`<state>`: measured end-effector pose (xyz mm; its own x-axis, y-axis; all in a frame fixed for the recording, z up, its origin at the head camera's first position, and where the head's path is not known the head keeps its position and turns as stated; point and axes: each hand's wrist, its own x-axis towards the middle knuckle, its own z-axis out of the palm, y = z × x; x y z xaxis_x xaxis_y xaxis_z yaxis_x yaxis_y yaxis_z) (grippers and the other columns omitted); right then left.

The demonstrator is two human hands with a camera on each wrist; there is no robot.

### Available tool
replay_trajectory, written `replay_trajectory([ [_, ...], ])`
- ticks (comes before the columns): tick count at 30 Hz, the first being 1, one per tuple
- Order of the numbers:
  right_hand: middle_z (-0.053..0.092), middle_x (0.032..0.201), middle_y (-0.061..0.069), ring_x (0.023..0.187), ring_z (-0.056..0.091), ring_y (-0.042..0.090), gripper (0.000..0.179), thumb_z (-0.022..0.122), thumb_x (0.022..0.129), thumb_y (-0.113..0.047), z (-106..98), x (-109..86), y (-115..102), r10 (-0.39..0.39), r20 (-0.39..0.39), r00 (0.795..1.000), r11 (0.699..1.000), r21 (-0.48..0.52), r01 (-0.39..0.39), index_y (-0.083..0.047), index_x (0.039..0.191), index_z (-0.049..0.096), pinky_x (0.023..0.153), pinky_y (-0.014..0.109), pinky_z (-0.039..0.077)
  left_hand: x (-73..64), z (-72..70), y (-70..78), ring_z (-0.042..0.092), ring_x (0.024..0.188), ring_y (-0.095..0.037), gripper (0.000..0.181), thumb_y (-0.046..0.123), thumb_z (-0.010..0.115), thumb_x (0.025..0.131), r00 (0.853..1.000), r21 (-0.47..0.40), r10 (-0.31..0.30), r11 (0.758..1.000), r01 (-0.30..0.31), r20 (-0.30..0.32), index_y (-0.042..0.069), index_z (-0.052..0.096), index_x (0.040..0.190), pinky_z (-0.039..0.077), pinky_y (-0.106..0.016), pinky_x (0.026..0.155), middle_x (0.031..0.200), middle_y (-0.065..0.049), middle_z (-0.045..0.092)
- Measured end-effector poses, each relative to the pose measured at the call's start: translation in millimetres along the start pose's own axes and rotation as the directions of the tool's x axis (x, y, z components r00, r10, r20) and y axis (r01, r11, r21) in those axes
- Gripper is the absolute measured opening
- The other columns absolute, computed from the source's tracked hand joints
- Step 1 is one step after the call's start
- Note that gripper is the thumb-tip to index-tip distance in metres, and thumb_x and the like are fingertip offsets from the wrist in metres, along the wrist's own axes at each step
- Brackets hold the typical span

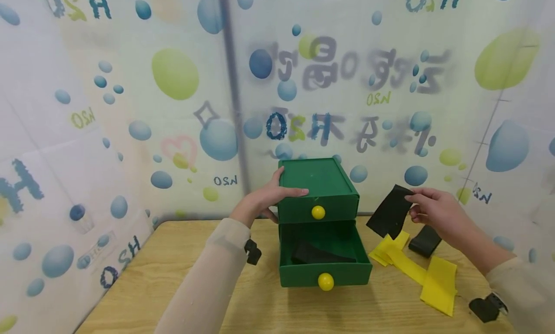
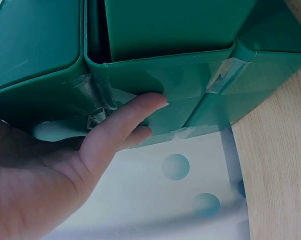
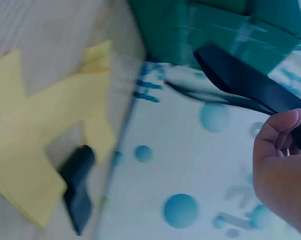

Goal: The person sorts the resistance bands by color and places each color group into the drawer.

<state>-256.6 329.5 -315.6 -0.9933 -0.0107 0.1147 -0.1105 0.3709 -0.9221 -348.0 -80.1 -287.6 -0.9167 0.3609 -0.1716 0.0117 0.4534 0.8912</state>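
My right hand [image 1: 442, 211] pinches a folded black strip [image 1: 390, 211], flat and flexible, beside the green drawer box [image 1: 318, 175]. In the right wrist view, two layers of the black strip [image 3: 240, 75] hang apart beyond the fingertips. My left hand [image 1: 277, 196] rests on the box's upper left edge, with one finger across the top. The left wrist view shows straight fingers of the left hand [image 2: 55, 175] against the box's taped side [image 2: 160, 82]. The lower drawer [image 1: 325, 274] is pulled out and holds another black strip [image 1: 318, 253]; the upper drawer [image 1: 297, 211] is closed.
Yellow strips [image 1: 440, 286] lie on the wooden table [image 1: 173, 257] right of the box, with a folded black strip [image 1: 425, 241] beside them. Behind the table hangs a patterned curtain [image 1: 182, 126]. Both drawers have yellow knobs [image 1: 326, 281].
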Motion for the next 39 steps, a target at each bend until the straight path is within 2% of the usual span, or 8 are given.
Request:
replay_trajectory([
  [5, 0.062, 0.086, -0.004, 0.072, 0.061, 0.017, 0.022, 0.05, 0.115, -0.031, -7.1, -13.1, -25.6, -0.063, 0.054, 0.997, 0.998, 0.013, 0.062, -0.015, 0.126, 0.059, 0.062, 0.029, 0.054, -0.3, -0.5, 0.7, 0.033, 0.157, -0.051, 0.122, 0.062, 0.082, 0.086, 1.0, 0.003, 0.002, 1.0, -0.002, 0.002, 0.052, -0.009, 0.167, 0.064, -0.063, 0.085, 0.181, -0.011, 0.004],
  [11, 0.065, 0.098, 0.001, 0.08, 0.067, 0.021, 0.024, 0.051, 0.114, -0.03, -2.4, -28.4, -53.2, -0.156, 0.098, 0.983, 0.988, 0.034, 0.153, -0.011, 0.126, 0.06, 0.062, 0.033, 0.058, -0.4, -1.8, 0.1, 0.033, 0.157, -0.051, 0.122, 0.062, 0.082, 0.086, 1.0, 0.005, -0.001, 1.0, 0.001, 0.002, 0.052, -0.009, 0.167, 0.064, -0.063, 0.086, 0.181, -0.011, 0.005],
  [16, 0.069, 0.097, 0.004, 0.084, 0.068, 0.021, 0.021, 0.056, 0.113, -0.026, 10.7, -38.8, -74.7, -0.199, 0.125, 0.972, 0.98, 0.052, 0.194, -0.009, 0.125, 0.061, 0.067, 0.032, 0.062, 0.0, -2.3, -1.6, 0.034, 0.157, -0.051, 0.123, 0.063, 0.083, 0.085, 1.0, 0.003, -0.004, 1.0, 0.004, 0.0, 0.052, -0.009, 0.167, 0.065, -0.062, 0.084, 0.181, -0.011, 0.007],
  [22, 0.068, 0.1, 0.005, 0.084, 0.068, 0.023, 0.016, 0.057, 0.112, -0.023, 29.8, -45.3, -88.1, -0.166, 0.171, 0.971, 0.985, 0.083, 0.154, -0.012, 0.124, 0.062, 0.07, 0.032, 0.063, -1.0, -1.0, -0.6, 0.033, 0.157, -0.051, 0.123, 0.062, 0.083, 0.085, 1.0, -0.001, -0.001, 1.0, 0.001, 0.001, 0.053, -0.009, 0.167, 0.064, -0.063, 0.086, 0.181, -0.01, 0.006],
  [27, 0.064, 0.1, 0.007, 0.083, 0.066, 0.025, 0.017, 0.056, 0.112, -0.02, 51.8, -44.4, -91.8, -0.123, 0.216, 0.969, 0.991, 0.084, 0.107, -0.009, 0.125, 0.06, 0.071, 0.032, 0.063, -1.1, -0.2, 0.0, 0.033, 0.157, -0.051, 0.123, 0.061, 0.083, 0.086, 1.0, -0.006, -0.001, 1.0, 0.001, 0.001, 0.052, -0.008, 0.167, 0.063, -0.066, 0.088, 0.181, -0.01, 0.006],
  [33, 0.065, 0.105, 0.009, 0.084, 0.067, 0.023, 0.023, 0.056, 0.11, -0.015, 80.0, -35.5, -90.5, -0.117, 0.258, 0.959, 0.991, 0.095, 0.095, -0.001, 0.128, 0.059, 0.073, 0.032, 0.064, -1.0, 0.0, -0.3, 0.032, 0.158, -0.05, 0.123, 0.06, 0.083, 0.086, 1.0, -0.009, -0.002, 1.0, 0.002, -0.002, 0.051, -0.008, 0.168, 0.062, -0.067, 0.088, 0.181, -0.01, 0.005],
  [39, 0.065, 0.103, 0.009, 0.083, 0.067, 0.021, 0.024, 0.058, 0.109, -0.012, 96.7, -28.2, -84.0, -0.106, 0.283, 0.953, 0.99, 0.117, 0.075, 0.002, 0.129, 0.059, 0.076, 0.031, 0.064, -0.4, 1.1, 1.6, 0.031, 0.159, -0.049, 0.123, 0.06, 0.083, 0.086, 1.0, -0.014, -0.002, 1.0, 0.002, 0.003, 0.051, -0.009, 0.168, 0.061, -0.068, 0.09, 0.181, -0.009, 0.003],
])
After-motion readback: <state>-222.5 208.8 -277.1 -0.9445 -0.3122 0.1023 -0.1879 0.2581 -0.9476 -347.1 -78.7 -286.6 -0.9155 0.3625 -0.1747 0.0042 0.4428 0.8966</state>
